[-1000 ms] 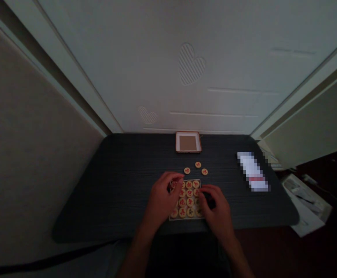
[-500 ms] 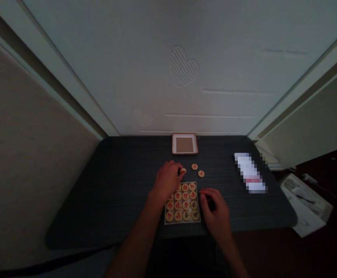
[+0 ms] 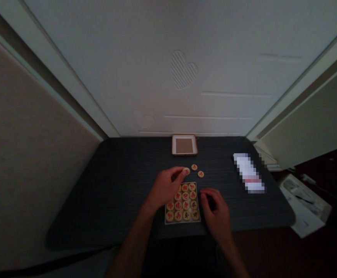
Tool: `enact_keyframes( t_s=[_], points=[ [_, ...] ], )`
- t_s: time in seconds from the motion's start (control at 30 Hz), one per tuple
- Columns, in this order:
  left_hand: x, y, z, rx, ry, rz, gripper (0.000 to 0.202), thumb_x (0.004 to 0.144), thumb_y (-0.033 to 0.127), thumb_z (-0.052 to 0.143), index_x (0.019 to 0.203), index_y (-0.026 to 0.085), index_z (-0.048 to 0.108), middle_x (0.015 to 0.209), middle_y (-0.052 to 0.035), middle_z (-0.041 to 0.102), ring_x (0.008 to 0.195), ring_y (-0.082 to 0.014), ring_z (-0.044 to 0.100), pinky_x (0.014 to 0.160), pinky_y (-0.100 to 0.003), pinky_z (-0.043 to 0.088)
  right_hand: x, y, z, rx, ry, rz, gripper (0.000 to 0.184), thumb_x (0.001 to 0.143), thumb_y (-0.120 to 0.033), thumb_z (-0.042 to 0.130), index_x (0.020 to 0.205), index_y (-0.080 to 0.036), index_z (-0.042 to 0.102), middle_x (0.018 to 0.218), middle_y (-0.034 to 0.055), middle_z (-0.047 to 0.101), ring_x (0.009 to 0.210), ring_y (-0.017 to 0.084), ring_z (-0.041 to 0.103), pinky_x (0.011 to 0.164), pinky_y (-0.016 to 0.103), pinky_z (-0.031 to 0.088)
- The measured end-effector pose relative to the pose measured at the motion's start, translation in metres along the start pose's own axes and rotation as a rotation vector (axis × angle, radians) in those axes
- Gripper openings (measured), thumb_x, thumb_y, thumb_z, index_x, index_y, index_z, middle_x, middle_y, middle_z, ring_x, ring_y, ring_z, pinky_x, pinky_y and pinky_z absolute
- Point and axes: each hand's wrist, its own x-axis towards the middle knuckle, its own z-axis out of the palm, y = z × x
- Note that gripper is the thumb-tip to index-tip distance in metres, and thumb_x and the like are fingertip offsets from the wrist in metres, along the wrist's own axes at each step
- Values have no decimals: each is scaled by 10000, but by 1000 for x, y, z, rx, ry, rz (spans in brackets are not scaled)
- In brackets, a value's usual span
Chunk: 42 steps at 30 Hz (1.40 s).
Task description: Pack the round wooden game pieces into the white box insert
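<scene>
Under both hands spreads the dark table [image 3: 104, 193], with bare surface wide to the left hand's outer side and its near edge just below the wrists. Between the hands lies the tray of round pieces [image 3: 182, 222]. Beyond the fingertips sits a small square lid [image 3: 184, 145]. The left hand [image 3: 165, 187] pinches one piece [image 3: 186, 170] beside two loose pieces [image 3: 197, 170]; the right hand [image 3: 216, 212] rests loosely curled, holding nothing, beside the tray.

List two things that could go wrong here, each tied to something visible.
1. The left hand pinches a round piece only at its fingertips above the tray; it may slip and knock the packed pieces.
2. The tray sits near the table front edge; the right hand beside it could nudge it off.
</scene>
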Motion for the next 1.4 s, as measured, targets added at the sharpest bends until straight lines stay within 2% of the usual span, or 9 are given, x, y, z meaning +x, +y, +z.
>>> enact_keyframes(
  t_s=[0.13,0.3,0.43,0.53,0.67,0.9,1.4],
  points=[
    [-17,5,-1,-196,28,-56,276,953,417,600,1111,231,731,1117,-37,780,1007,-211,727,884,-318,553,-1,1,0,19,2,5,148,976,-296,583,986,-221,711,1000,68,709,951,212,667,877,359,528],
    [-33,10,2,-319,13,-121,317,929,421,634,1175,225,668,1026,-45,790,910,-205,745,767,-306,585,-3,-2,-1,98,24,25,172,980,-318,584,1046,-217,705,1029,77,715,966,212,676,848,348,552],
    [-44,16,8,-342,-27,-134,257,917,402,644,1095,218,670,974,-42,790,891,-206,748,755,-305,588,-4,-18,-6,138,-6,-44,174,963,-289,607,1099,-231,700,1100,87,725,1042,231,683,900,384,565],
    [-50,19,13,-354,-60,-121,252,923,403,645,1084,213,681,1027,-56,788,938,-208,746,809,-308,582,-3,-34,-10,130,-51,-139,213,946,-244,620,1144,-264,696,1180,84,722,1119,247,676,968,429,555],
    [-56,21,19,-382,-87,-114,280,938,397,632,1132,209,704,1104,-73,779,970,-207,741,846,-303,573,-2,-46,-12,88,-86,-205,275,939,-198,627,1191,-291,688,1225,63,723,1143,236,683,993,425,556],
    [-61,22,24,-380,-84,-81,246,966,351,588,1098,218,748,1142,-58,770,1036,-209,722,934,-326,555,-3,-46,-15,55,-117,-207,280,938,-214,647,1201,-295,697,1205,55,739,1132,232,694,996,423,562],
    [-67,23,23,-382,-92,-113,265,961,366,575,1125,232,735,1210,-76,749,1104,-239,706,989,-383,557,-8,-47,-16,74,-127,-154,307,952,-228,636,1246,-297,696,1256,58,729,1155,244,699,1003,433,577]
  ],
)
